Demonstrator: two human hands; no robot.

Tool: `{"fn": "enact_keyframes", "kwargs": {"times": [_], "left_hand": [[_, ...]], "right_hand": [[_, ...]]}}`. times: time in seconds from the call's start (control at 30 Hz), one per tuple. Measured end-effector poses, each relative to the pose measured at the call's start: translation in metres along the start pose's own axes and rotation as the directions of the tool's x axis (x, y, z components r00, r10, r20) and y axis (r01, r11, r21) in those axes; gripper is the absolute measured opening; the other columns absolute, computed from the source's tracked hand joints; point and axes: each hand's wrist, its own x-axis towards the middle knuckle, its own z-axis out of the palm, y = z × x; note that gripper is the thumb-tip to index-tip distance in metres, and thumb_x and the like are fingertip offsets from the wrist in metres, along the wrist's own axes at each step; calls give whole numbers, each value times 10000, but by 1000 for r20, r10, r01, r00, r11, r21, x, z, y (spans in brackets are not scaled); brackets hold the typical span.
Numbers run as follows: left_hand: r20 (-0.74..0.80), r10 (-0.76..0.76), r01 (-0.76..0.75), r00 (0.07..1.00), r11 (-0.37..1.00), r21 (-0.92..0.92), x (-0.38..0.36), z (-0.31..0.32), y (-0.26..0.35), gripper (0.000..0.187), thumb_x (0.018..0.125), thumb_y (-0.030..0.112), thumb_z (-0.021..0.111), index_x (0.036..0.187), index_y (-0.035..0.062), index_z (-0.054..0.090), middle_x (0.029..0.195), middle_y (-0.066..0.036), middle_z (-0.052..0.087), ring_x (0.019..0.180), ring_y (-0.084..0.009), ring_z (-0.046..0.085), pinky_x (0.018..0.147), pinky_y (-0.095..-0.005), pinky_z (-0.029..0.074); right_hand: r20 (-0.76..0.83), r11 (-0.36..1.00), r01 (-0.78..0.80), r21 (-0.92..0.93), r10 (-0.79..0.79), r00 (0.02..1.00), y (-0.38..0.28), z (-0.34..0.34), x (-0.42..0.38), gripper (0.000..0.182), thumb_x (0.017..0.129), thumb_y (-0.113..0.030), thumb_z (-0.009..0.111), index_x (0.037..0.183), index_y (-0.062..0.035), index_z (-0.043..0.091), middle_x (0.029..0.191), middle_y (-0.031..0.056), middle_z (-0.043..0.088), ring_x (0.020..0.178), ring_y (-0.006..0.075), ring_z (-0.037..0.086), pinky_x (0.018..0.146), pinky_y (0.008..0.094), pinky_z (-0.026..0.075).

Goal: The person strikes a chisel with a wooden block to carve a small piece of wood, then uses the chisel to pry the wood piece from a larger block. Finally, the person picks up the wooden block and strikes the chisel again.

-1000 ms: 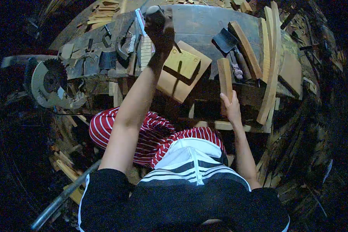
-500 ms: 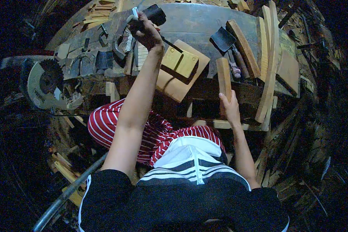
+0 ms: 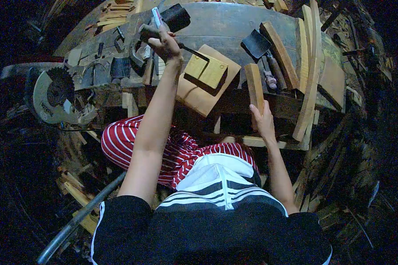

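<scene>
My left hand [image 3: 166, 46] is over the bench's back left, thumb and fingers apart, right by a slim white object [image 3: 156, 17] and a dark cylindrical object [image 3: 177, 17]. Whether its fingertips touch them is unclear. My right hand [image 3: 264, 119] is closed round the lower end of a squared wooden bar [image 3: 254, 86] at the bench's front edge. Between my hands, a yellowish wooden block [image 3: 216, 73] with a dark groove and small round marks lies on a tilted brown board [image 3: 199, 100]. A thin dark rod [image 3: 193, 51] reaches from near my left hand towards the block.
A circular saw [image 3: 51, 97] sits at the left. Clamps and dark metal pieces [image 3: 120, 67] lie on the left of the bench [image 3: 225, 22]. A black square plate [image 3: 255, 43], a timber piece [image 3: 278, 55] and long curved strips [image 3: 311, 75] are on the right.
My left hand has moved slightly down and its fingers have loosened, so more of the white object shows. My right hand and the bar have barely moved.
</scene>
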Motion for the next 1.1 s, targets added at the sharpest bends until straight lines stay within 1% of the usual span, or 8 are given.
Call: {"fn": "enact_keyframes", "kwargs": {"times": [0.27,0.33,0.6,0.67,0.7,0.77,0.93,1.1], "left_hand": [[199,90,-138,976,961,241,-24,5,18,325,917,303,558,797,10,486,643,-44,526,577,-125,535,553,-270,442],[319,109,-230,941,899,372,-31,5,23,334,926,305,552,739,28,551,604,-23,552,575,-132,556,571,-296,457],[516,340,-434,786,898,69,-63,3,-14,225,865,78,552,1059,-36,556,993,-157,567,935,-279,536,915,-414,411],[525,281,-392,803,913,111,-67,7,-9,248,840,92,583,1063,-16,565,945,-134,551,910,-246,532,906,-388,421],[531,261,-350,806,934,73,-62,4,-7,253,843,96,579,1071,-13,559,954,-133,550,914,-244,532,905,-385,422],[542,214,-256,813,967,2,-64,0,-10,263,851,104,571,1088,-8,547,972,-131,548,920,-240,532,903,-380,423],[589,71,19,805,989,-145,-59,-3,-28,288,871,125,550,1131,5,516,1015,-126,544,937,-229,533,898,-366,427],[652,-30,277,758,919,-280,-49,-10,-36,314,890,145,529,1173,18,485,1059,-121,539,954,-218,533,892,-353,430]], "right_hand": [[20,998,8,67,-9,1000,-8,-6,4,366,888,-319,593,1084,-36,469,677,27,510,521,135,498,486,292,416],[70,992,-71,106,64,996,-33,-15,11,450,867,-380,597,1149,-51,477,915,165,641,809,302,634,736,396,475],[84,859,490,147,-504,859,-204,-43,41,426,897,-197,559,1263,-43,404,913,74,606,792,134,583,684,260,477],[-261,371,928,-11,-897,356,-192,-22,60,458,876,-186,563,1282,-66,387,871,130,644,755,206,639,665,287,509],[-264,369,929,-15,-898,352,-209,-26,56,458,876,-186,563,1282,-66,387,871,130,644,755,206,639,665,287,509],[344,499,743,-446,-671,657,-249,-44,50,480,835,-190,606,1254,-80,399,787,179,641,690,303,655,625,338,531],[113,426,888,-174,-887,447,-281,-57,53,477,821,-321,608,1179,-46,453,737,209,619,694,378,635,625,419,533],[320,490,746,-451,-692,648,-289,-57,55,467,805,-388,618,1148,-116,456,757,189,631,702,374,638,608,456,518]]}}
